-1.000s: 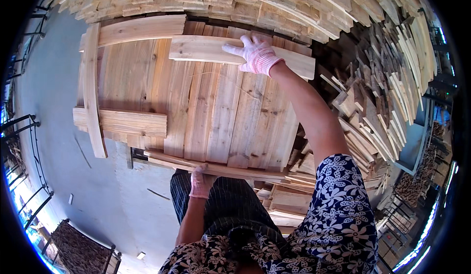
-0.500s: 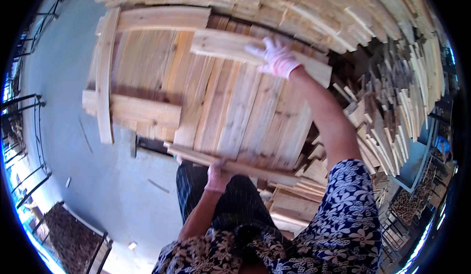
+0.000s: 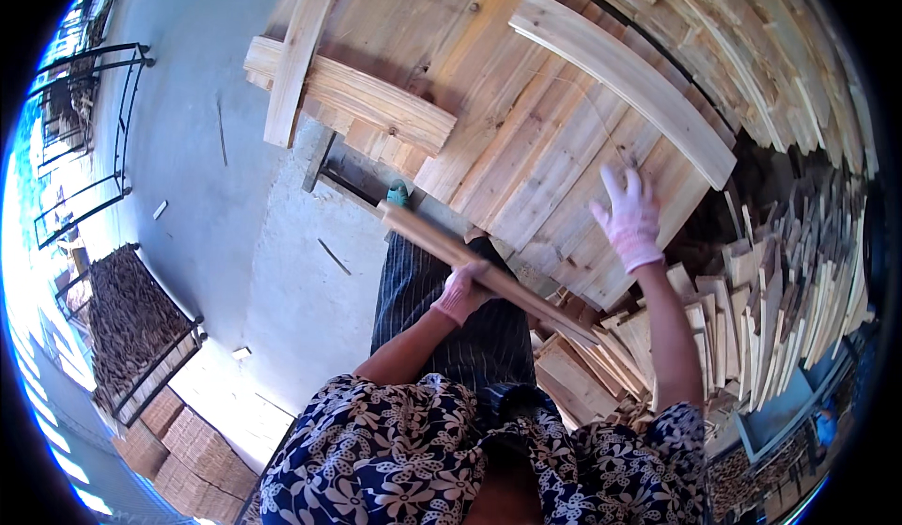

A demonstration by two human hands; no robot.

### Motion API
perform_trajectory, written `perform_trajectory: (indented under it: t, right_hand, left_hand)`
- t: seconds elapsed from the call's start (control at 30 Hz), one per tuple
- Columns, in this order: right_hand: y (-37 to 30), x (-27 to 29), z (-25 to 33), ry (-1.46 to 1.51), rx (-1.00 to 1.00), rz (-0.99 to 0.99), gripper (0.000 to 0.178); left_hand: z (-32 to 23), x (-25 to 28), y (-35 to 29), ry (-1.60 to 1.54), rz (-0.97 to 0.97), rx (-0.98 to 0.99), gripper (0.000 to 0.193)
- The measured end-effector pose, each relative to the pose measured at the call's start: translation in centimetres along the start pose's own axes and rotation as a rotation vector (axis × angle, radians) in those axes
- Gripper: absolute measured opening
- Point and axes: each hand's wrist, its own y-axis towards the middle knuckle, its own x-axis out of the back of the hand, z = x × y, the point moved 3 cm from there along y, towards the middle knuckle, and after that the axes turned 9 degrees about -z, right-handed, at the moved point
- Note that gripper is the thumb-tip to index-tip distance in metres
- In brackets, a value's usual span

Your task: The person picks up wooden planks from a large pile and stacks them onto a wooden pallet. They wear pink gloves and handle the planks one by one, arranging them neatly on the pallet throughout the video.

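My left hand [image 3: 462, 292], in a pinkish-white glove, is closed around a long narrow wooden board [image 3: 526, 301] held on edge over my legs. Gloved too, my right hand [image 3: 629, 217] hovers over or rests on the near right part of the flat layer of planks [image 3: 507, 149]; its fingers are spread and nothing is in them. Beyond it, one loose board [image 3: 629, 78] lies along the far right edge of that layer. Toward the left, a crosswise board [image 3: 305, 55] lies over the end of another board [image 3: 376, 102].
Stacked lumber [image 3: 714, 27] rises behind the planks. Many thin wood strips [image 3: 789, 290] stand or lean at the right. More loose boards [image 3: 578, 375] lie beside my right leg. A grey floor [image 3: 188, 149] stretches left, with a brown bundle [image 3: 136, 318] on a rack.
My right hand has let go of the far board and come back toward me. The view has swung, and the left hand still holds its board, now tilted more.
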Motion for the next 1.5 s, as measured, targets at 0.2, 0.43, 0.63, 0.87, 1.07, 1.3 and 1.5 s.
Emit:
perform_trajectory:
  t: [0.2,0.43,0.63,0.87,1.07,1.3,1.5]
  right_hand:
    - [-2.8,-0.9,1.2,0.017,-0.013,0.052,0.073]
    - [-13.3,1.5,12.1,1.104,-0.138,0.828,0.108]
    - [-12.7,7.8,9.2,0.983,-0.295,0.628,0.110]
    - [-8.3,-0.6,4.3,0.145,-0.111,0.240,0.096]
    - [-9.9,-2.2,2.3,0.248,-0.078,0.149,0.091]
    - [-9.6,-1.3,2.3,0.250,-0.079,0.118,0.085]
    - [-8.5,-2.4,5.0,0.104,-0.037,0.033,0.080]
  left_hand:
    - [0.3,-2.9,3.2,-0.025,0.238,0.022,0.036]
    - [0.6,-3.0,-6.8,0.035,0.321,0.135,0.034]
    - [-1.2,-7.7,-8.3,1.069,0.707,-1.083,0.050]
    - [-3.5,-10.1,-10.6,1.568,0.198,-0.931,0.071]
    - [-9.4,-16.7,-10.6,2.119,0.251,-1.842,0.071]
    - [-11.7,-23.8,-4.1,2.791,0.303,-1.433,0.079]
    - [-13.6,-21.4,-7.0,2.704,0.369,-1.546,0.100]
